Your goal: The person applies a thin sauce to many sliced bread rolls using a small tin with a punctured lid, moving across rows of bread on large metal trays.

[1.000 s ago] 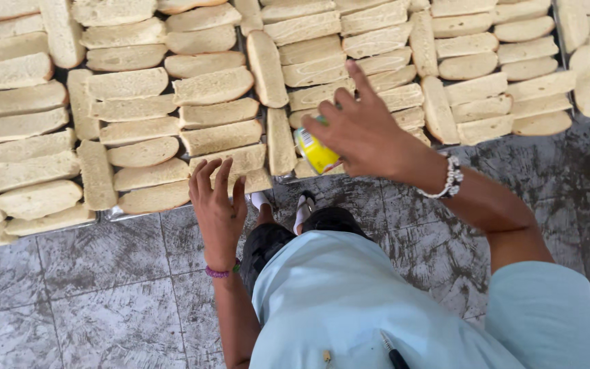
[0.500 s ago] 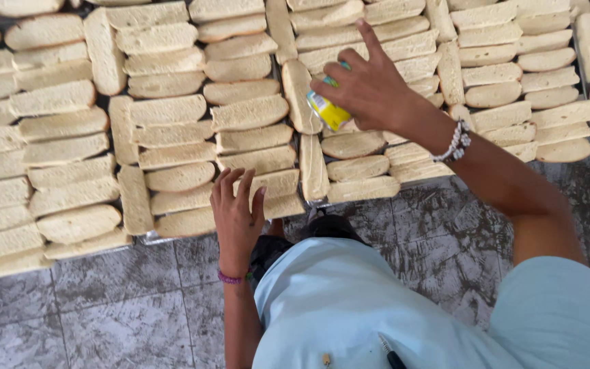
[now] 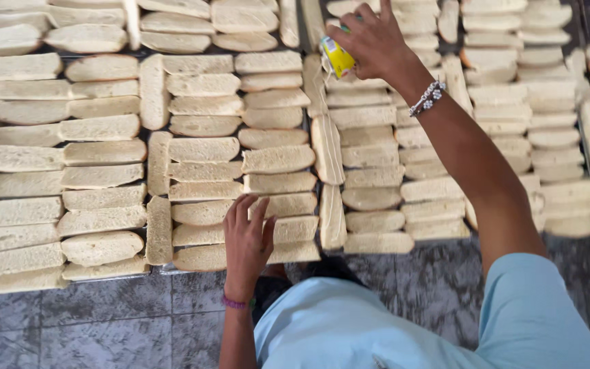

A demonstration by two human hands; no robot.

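- Currently held in the right hand [image 3: 371, 42]: a small yellow carton-like container with a green end [image 3: 337, 57], boxy in shape, printed faces too small to read.
- Fingers [image 3: 360, 15] curled around the container's right side, thumb side hidden; grip closed on it, only the left portion of the container showing past the palm.
- Long axis of the container tilted, running from upper left to lower right; green end toward the upper left, yellow end toward the lower right and toward the wrist.
- Positioned above the upper middle of the bread layout, over the gap between two groups of slices, not resting on any slice.
- Beaded white bracelet [image 3: 427, 98] worn on the right wrist, just below the hand.
- Left hand [image 3: 247, 240] laid flat, fingers spread and extended, empty, palm down on pale rectangular bread slices [image 3: 203, 147] at the near edge of the layout.
- Purple band [image 3: 234, 303] worn on the left wrist.
- Bread slices set in rows, cut faces up, most lying crosswise, some turned lengthwise between the rows.
- Grey mottled stone floor [image 3: 104, 321] visible below the slices; light blue garment [image 3: 349, 328] at the bottom of the view.
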